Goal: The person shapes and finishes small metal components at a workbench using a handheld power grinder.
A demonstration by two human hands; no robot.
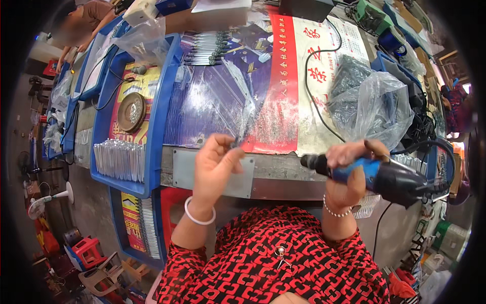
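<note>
My right hand is wrapped round a blue-and-black corded power drill. The drill's dark nose points left over the table's front edge. To its left, my left hand is raised at the same edge, with thumb and fingertips pinched together. A small dark piece shows between those fingertips, too blurred to name. Beyond that hand lies a purple, red and white poster sheet, worn and speckled with shavings. On its far part several slim silver rods with dark ends lie in a row.
At left, a blue tray holds a bundle of silver rods and a round brown dish of small bits. Clear plastic bags with dark contents lie at right. A black cord crosses the poster. Another blue tray sits lower left.
</note>
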